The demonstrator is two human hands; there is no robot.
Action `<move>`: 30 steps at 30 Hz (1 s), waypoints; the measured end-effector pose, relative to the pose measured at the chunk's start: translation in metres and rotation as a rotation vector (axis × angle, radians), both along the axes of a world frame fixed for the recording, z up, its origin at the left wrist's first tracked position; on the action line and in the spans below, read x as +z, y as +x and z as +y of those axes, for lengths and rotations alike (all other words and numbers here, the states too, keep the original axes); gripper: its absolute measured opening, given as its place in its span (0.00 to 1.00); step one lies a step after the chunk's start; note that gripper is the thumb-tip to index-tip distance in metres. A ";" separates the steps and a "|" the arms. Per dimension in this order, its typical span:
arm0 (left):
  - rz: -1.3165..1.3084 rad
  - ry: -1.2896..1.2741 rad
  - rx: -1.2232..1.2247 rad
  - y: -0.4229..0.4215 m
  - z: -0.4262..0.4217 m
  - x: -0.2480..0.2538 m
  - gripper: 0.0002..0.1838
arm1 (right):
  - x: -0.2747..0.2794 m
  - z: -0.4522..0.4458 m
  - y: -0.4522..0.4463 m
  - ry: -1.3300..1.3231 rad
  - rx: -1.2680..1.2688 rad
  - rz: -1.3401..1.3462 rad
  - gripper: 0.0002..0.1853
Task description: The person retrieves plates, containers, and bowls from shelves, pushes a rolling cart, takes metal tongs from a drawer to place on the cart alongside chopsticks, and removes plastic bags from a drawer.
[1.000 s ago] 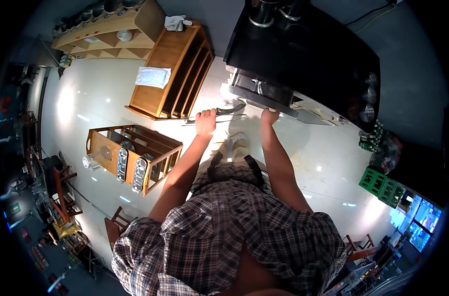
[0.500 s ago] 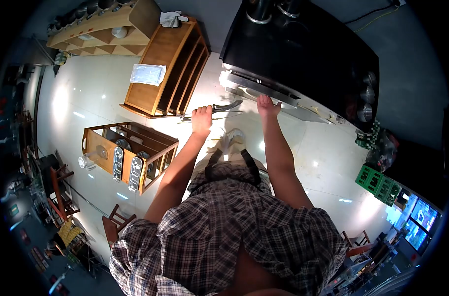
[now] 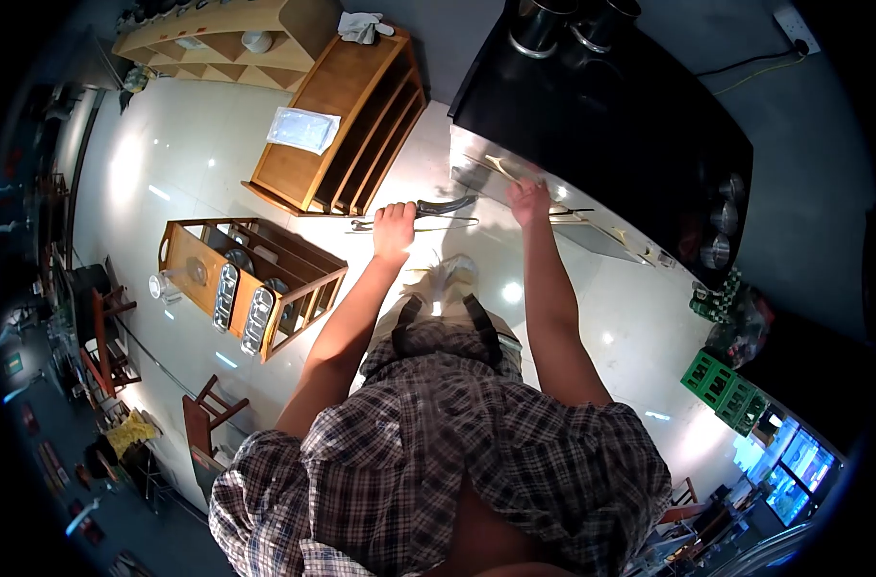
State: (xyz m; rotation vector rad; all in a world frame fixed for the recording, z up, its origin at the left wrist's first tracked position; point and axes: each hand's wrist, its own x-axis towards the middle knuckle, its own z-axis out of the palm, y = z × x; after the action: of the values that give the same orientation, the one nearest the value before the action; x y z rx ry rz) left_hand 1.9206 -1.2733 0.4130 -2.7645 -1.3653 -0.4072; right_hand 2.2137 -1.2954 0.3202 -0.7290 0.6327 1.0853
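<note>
My left hand point(image 3: 395, 229) is wrapped round a long metal tool point(image 3: 448, 205) with a curved black part; a thin metal rod runs alongside it. Both stick out on either side of my fist, above the floor. My right hand point(image 3: 528, 201) is at the pale front of the black-topped cabinet point(image 3: 601, 115), its fingers bent. Just left of these fingers a gold-coloured handle point(image 3: 501, 167) shows, and a thin dark line lies to their right. What the fingers hold, if anything, is hidden.
A brown wooden shelf unit point(image 3: 327, 91) carries a pale packet point(image 3: 303, 130) and gloves point(image 3: 364, 27). Lower left is a wooden cart point(image 3: 250, 274) with metal trays. Green crates point(image 3: 725, 389) stand at right. Chairs are at lower left; metal cylinders stand on the black top.
The drawer that was open at the cabinet front is closed. My right hand was spread at it half a second ago and now has bent fingers at the front. My left hand still holds the tool.
</note>
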 end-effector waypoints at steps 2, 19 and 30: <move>0.017 -0.039 0.014 -0.005 0.000 0.007 0.06 | -0.007 -0.004 -0.021 -0.118 0.574 -0.479 0.26; -0.063 -0.053 -0.056 -0.105 -0.067 0.017 0.07 | 0.070 -0.025 -0.190 0.588 2.048 -1.124 0.13; -0.083 -0.018 0.240 -0.212 -0.142 0.027 0.07 | 0.103 -0.077 -0.314 0.596 2.023 -0.743 0.09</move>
State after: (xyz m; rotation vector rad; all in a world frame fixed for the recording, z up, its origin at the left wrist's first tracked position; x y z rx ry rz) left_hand 1.7087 -1.4150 0.4397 -2.5801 -1.7018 -0.5034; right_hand 1.8992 -1.3727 0.4236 -1.0413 -1.4483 2.3641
